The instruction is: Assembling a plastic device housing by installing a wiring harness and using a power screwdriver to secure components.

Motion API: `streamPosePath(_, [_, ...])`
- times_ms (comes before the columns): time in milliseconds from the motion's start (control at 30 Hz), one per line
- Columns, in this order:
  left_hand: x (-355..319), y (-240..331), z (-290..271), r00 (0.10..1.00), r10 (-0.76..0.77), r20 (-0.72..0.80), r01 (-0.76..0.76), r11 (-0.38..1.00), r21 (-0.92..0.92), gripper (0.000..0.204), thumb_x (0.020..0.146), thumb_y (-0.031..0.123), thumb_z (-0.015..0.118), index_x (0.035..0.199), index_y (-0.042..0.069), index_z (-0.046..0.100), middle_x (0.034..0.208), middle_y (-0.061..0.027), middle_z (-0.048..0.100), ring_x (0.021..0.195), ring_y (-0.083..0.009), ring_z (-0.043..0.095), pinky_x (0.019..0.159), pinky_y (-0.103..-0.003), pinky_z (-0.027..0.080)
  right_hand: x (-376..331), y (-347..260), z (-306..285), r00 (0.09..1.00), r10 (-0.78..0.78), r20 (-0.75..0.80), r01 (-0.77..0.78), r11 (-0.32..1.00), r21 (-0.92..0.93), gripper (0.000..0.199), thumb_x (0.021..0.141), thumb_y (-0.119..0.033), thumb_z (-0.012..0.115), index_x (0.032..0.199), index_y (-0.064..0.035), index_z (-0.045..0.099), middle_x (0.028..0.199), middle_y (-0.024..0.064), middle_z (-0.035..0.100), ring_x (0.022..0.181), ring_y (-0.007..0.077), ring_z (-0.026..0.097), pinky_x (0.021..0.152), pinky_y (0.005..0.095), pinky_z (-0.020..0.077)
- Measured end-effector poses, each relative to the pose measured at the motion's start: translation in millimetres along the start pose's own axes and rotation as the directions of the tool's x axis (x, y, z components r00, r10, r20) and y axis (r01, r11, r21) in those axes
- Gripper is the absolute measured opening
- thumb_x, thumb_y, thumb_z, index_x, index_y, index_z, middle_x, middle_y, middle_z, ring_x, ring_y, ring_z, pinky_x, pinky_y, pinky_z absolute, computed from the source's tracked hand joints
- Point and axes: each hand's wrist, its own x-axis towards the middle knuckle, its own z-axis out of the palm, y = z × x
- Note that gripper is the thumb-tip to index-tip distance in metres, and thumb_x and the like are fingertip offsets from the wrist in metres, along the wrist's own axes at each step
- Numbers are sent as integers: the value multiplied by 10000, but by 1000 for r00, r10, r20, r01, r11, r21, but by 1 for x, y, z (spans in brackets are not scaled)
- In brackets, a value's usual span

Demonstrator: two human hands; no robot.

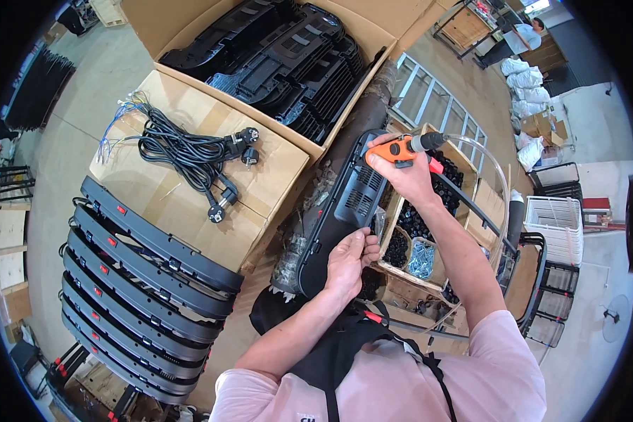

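Observation:
My right hand grips an orange power tool with a dark round end piece, over the far end of a long black plastic housing with slotted vents. My left hand is closed at the housing's right edge, thumb and fingers pinched together. Whatever those fingers hold, if anything, is hidden. A bit of clear plastic shows just beyond them. Under the housing lies a dark, wrapped, roll-like support.
Right of the housing, a wooden box holds black knobs, small black parts and silver screws. Left stands a carton with black cables, beside stacked black curved panels. An open carton holds black grilles. A clear hose arcs rightward.

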Motion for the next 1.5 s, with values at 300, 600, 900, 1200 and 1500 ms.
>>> streamPosePath(300, [1, 12, -23, 999, -37, 10, 39, 973, -227, 281, 1073, 337, 644, 1163, 75, 692, 905, -12, 688, 785, -140, 678, 699, -277, 604, -52, -25, -1, 998, -6, -64, 18, 982, 191, 452, 902, -93, 802, 1313, -12, 632, 1211, 139, 757, 1141, 192, 707, 1015, 362, 567])
streamPosePath(600, [2, 9, -33, 994, -26, 105, 73, 878, -473, 281, 1096, 322, 597, 1171, 62, 672, 907, -8, 641, 796, -142, 641, 708, -258, 589, -163, -43, -2, 996, 91, -16, -81, 942, 327, 532, 886, -44, 776, 1366, 24, 556, 1281, 201, 721, 1217, 254, 684, 1083, 415, 540])
streamPosePath(900, [-16, 5, -47, 974, 24, 225, 83, 888, -452, 249, 1107, 274, 587, 1236, 70, 646, 912, 4, 606, 809, -131, 602, 734, -262, 556, -183, -46, 4, 997, 76, -24, -64, 944, 323, 514, 892, -58, 770, 1356, 20, 563, 1275, 199, 722, 1214, 250, 685, 1075, 412, 546])
streamPosePath(1200, [-52, 0, -52, 998, -22, 65, 31, 989, -143, 337, 1149, 256, 472, 1319, -13, 584, 1129, -114, 698, 951, -218, 701, 830, -343, 597, -181, -36, 35, 997, 70, -18, -61, 953, 297, 489, 910, -31, 766, 1356, -7, 569, 1285, 163, 715, 1211, 223, 676, 1068, 385, 543])
streamPosePath(1500, [-78, 1, -86, 979, -45, 199, 35, 998, 57, 277, 1115, 224, 572, 1291, 27, 653, 1096, -70, 717, 943, -156, 705, 835, -305, 599, -167, -29, 60, 997, 72, 40, -79, 976, 202, 483, 929, -62, 768, 1362, -11, 563, 1289, 144, 714, 1206, 207, 673, 1070, 362, 539])
